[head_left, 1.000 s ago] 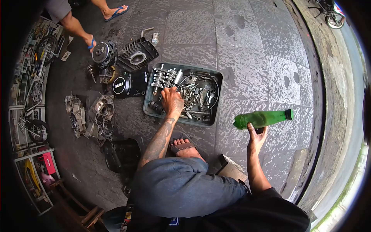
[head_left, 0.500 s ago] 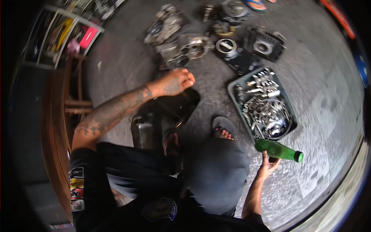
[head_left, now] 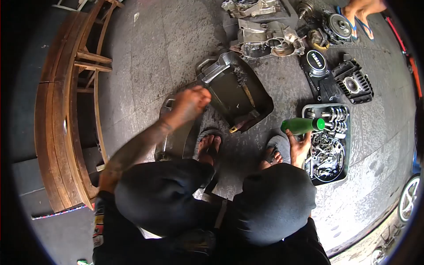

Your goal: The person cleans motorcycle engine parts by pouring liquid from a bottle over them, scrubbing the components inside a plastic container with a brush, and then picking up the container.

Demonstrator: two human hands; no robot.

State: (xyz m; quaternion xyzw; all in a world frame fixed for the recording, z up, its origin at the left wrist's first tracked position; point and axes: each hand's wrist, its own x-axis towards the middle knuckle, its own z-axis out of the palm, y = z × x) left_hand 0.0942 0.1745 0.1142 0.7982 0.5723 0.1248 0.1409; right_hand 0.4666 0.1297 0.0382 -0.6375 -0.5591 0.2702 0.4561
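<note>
My right hand [head_left: 298,148] is wrapped round a green plastic bottle [head_left: 300,126] with a green cap, lying nearly level over the left edge of a parts tray [head_left: 348,154]. That tray holds gear shafts [head_left: 338,115] and many small metal parts [head_left: 324,152]. My left hand [head_left: 192,102], slightly blurred, is closed above the floor, between a dark pan [head_left: 260,95] and a second container [head_left: 185,143]. Whatever its curled fingers hold, if anything, is hidden. Inside the dark pan are a silvery metal piece [head_left: 216,67], a brush-like tool [head_left: 248,92] and dark residue.
Engine cases [head_left: 269,39], a YAMAHA cover [head_left: 316,61], a finned cylinder [head_left: 352,83] and a round engine part [head_left: 339,25] lie beyond. Another person's feet [head_left: 360,17] are at the top right. A wooden bench [head_left: 57,132] stands at the left.
The view has turned left. My left hand has left the parts tray and moved beside the dark pan. The bottle stays in my right hand, now over the parts tray's edge.
</note>
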